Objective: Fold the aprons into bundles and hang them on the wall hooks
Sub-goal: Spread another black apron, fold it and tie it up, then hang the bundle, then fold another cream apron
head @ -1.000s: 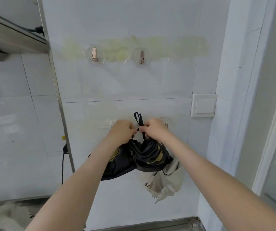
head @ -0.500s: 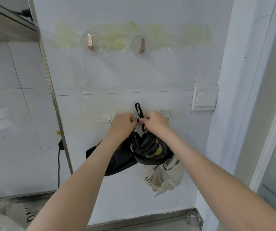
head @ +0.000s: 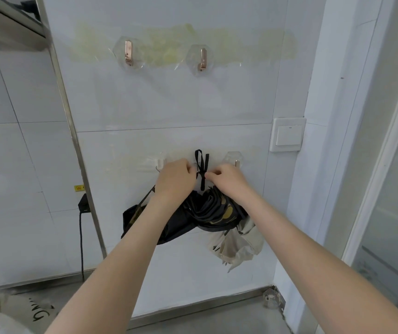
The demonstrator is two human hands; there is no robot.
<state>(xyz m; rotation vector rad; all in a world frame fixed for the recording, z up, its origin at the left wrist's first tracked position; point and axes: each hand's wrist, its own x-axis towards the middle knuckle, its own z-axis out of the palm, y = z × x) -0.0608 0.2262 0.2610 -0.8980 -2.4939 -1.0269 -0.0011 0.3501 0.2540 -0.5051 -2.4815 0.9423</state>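
Both arms reach fwd to the white tiled wall (head: 169,104). The L grip (head: 174,179) and R grip (head: 227,182) meet at the black strap (head: 201,165), which stands up as a narrow loop flat against the wall, btwn the two lower hooks. R grip: thumb and fingertips pinch the strap right where its two sides cross. L grip: fingers curled in, tips on the same crossing from the other side, so it pinches too. We can't tell whether the loop sits on a hook; its top shows only dark tape against tile.

The black apron bundle (head: 207,210) hangs just under both grips, bunched in twisted folds w/ gold-coloured print, touching the R wrist. Dark fabric spreads out to the left behind the L forearm, and a thin strap runs up from it toward the lower left hook (head: 159,165). A beige apron (head: 239,242) hangs crumpled below and right of the black bundle, touching it, under the lower right hook (head: 236,162); its top is hidden.

Higher up, two copper-coloured hooks (head: 128,53) (head: 202,59) sit bare on clear pads over a yellowish smear. A light switch (head: 288,135) is at right, near the corner. At left, a metal strip (head: 72,141) runs down the wall, w/ a black plug (head: 83,204) and cable (head: 81,237) beside it. A pale bag w/ dark lettering (head: 12,314) lies on the floor, bottom left.
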